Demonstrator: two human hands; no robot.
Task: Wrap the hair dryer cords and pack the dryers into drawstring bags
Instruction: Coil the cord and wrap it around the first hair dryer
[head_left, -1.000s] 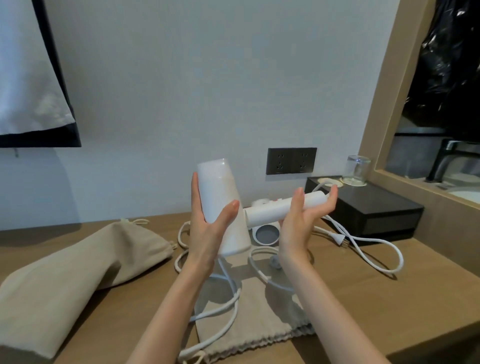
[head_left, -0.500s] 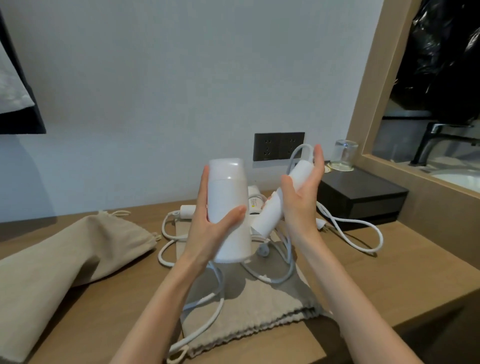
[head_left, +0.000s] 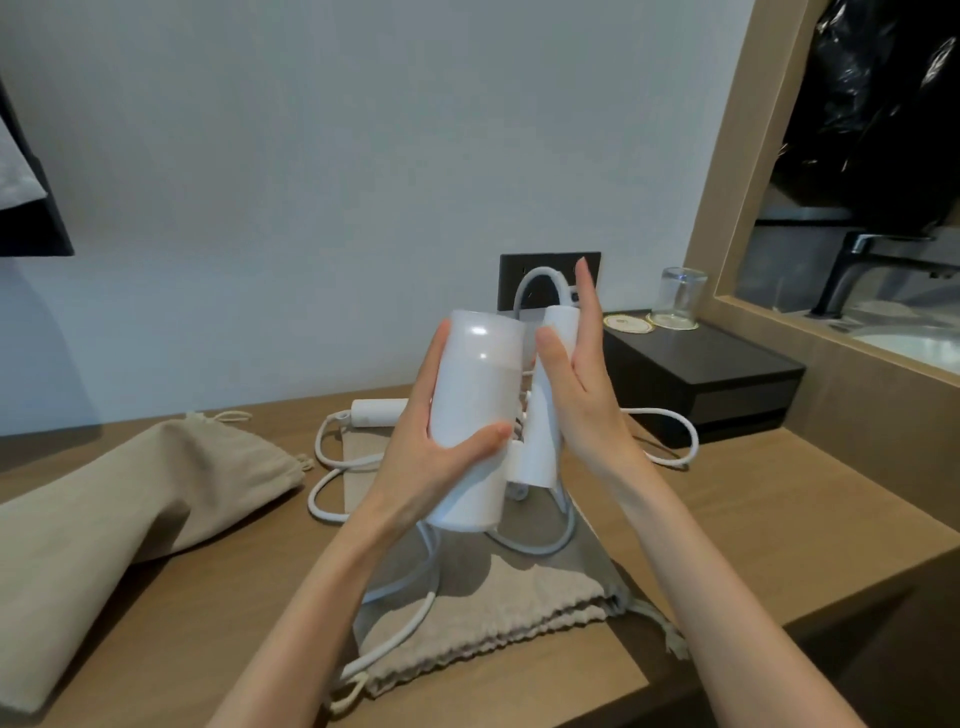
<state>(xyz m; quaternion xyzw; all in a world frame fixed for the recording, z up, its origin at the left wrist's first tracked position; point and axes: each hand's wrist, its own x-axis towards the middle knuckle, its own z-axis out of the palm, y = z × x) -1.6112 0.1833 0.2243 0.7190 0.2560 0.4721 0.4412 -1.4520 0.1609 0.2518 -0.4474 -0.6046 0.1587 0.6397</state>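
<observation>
A white hair dryer (head_left: 475, 415) is held upright above the table. My left hand (head_left: 421, 467) grips its barrel, thumb across the front. My right hand (head_left: 582, 395) holds the folding handle (head_left: 545, 436) between thumb and straight fingers, close beside the barrel. Its white cord (head_left: 535, 280) loops over the handle's top and trails down to the table. A flat beige drawstring bag (head_left: 493, 597) lies under the dryer. A second, bulging beige bag (head_left: 130, 499) lies at the left. Part of another white dryer (head_left: 376, 413) lies behind my left hand.
A black box (head_left: 701, 374) stands at the back right with a glass (head_left: 678, 299) and a coaster (head_left: 628, 325) on it. A dark wall socket (head_left: 511, 280) is behind the dryer. White cord (head_left: 675, 447) lies looped on the wooden table (head_left: 753, 519). A faucet (head_left: 872, 260) shows at the right.
My right hand has swung the handle from sticking out sideways up to stand beside the barrel. The cord loop rose with it. My left hand kept hold of the barrel.
</observation>
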